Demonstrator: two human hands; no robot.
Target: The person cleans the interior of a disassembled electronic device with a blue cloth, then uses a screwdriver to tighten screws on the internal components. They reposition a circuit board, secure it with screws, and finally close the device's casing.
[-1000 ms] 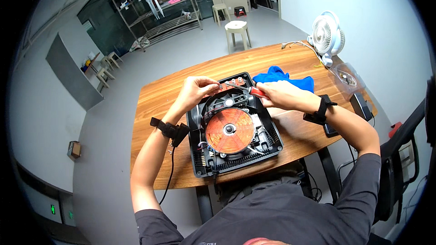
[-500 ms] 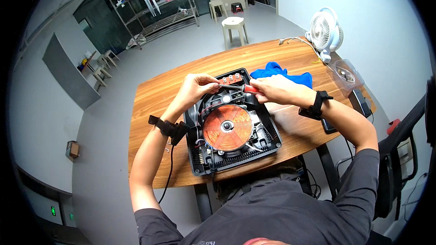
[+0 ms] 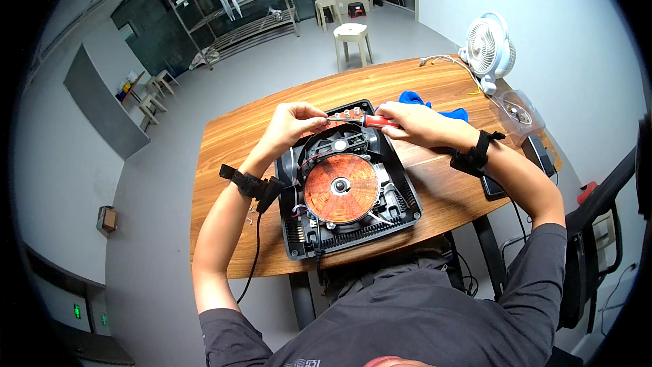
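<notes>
An open black appliance housing (image 3: 411, 216) lies on the wooden table, with a copper coil disc (image 3: 324, 187), wires and a small orange board (image 3: 353, 112) inside. My right hand (image 3: 414, 124) is closed round a red-handled screwdriver (image 3: 379, 121), held nearly level over the housing's far end, its shaft pointing left. My left hand (image 3: 297, 122) is pinched at the screwdriver's tip, by the orange board; whatever small piece may be between those fingertips is hidden.
A blue cloth (image 3: 448, 113) lies right of the housing, near a white fan (image 3: 485, 47), clear plastic container (image 3: 533, 119) and black adapter (image 3: 542, 158). Small screws (image 3: 250, 221) lie left of the housing. A black chair (image 3: 591, 224) stands at my right, stools (image 3: 351, 34) beyond the table.
Both hands have shifted slightly toward the housing's far end. The screwdriver has turned from slanting to nearly level, its tip now at my left fingertips.
</notes>
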